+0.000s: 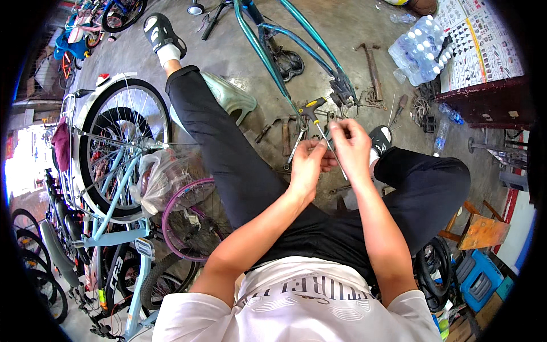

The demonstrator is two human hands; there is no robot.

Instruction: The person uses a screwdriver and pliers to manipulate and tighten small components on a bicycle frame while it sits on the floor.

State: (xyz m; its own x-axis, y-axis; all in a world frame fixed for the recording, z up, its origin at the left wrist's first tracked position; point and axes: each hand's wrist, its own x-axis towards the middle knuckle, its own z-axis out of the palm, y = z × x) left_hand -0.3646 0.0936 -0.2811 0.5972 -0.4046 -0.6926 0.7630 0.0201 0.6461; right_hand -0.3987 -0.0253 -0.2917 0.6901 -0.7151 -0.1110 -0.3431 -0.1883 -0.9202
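Observation:
My left hand (308, 165) and my right hand (351, 145) are close together between my spread legs, with thumbs and fingertips drawn together. What they pinch is too small to make out. A T-handle wrench (312, 108) with a yellow and black grip lies just beyond them. Its thin shaft runs toward me through the gap between my hands; whether any finger grips it I cannot tell. Past the handle is a teal bicycle frame (275, 62), its near end close to the grip. Combination wrenches (296, 145) and a hammer (286, 137) lie left of my hands.
A long hammer (373, 71) and a pack of water bottles (419, 50) are on the floor at far right. To the left are a light blue bicycle (121, 194), a purple wheel rim (166, 219) and a pale plastic stool (242, 102). A wooden stool (483, 232) stands at right.

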